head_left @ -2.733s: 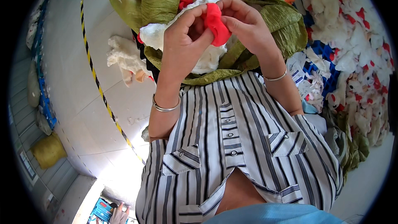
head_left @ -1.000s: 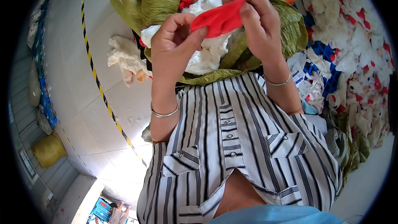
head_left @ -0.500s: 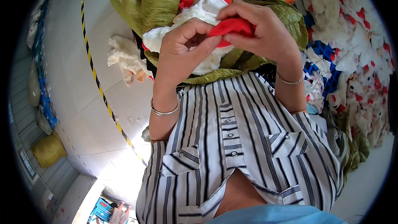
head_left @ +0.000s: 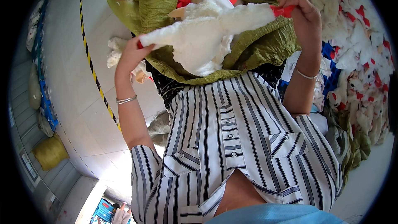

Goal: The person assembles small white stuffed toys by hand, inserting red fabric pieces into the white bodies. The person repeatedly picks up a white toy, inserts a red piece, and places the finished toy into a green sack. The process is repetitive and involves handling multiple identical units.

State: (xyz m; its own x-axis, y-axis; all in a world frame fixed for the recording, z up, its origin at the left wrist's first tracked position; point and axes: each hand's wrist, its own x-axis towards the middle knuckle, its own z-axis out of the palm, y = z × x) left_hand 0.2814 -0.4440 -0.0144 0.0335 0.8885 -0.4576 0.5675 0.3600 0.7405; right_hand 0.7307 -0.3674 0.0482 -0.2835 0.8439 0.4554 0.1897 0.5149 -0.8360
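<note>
The left hand [head_left: 132, 54] and the right hand [head_left: 299, 10] stretch a white fluffy plush toy with red ends [head_left: 207, 31] between them. The fingers of each hand pinch one red end. Below the fingers lies an open green crinkled sack [head_left: 141, 0].

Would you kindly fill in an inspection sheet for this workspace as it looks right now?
Surface: pale tiled floor with a yellow-black striped line.
Job's things: white plush toy with red trim, stretched between both hands above an open green sack of similar toys.
Clutter: heap of white-and-red plush pieces on the person's right; one plush piece on the floor.
Hands: left hand grips one end of the toy, right hand the red end.
Cables: nothing seen.
Surroundings: yellow bundle by the wall.
</note>
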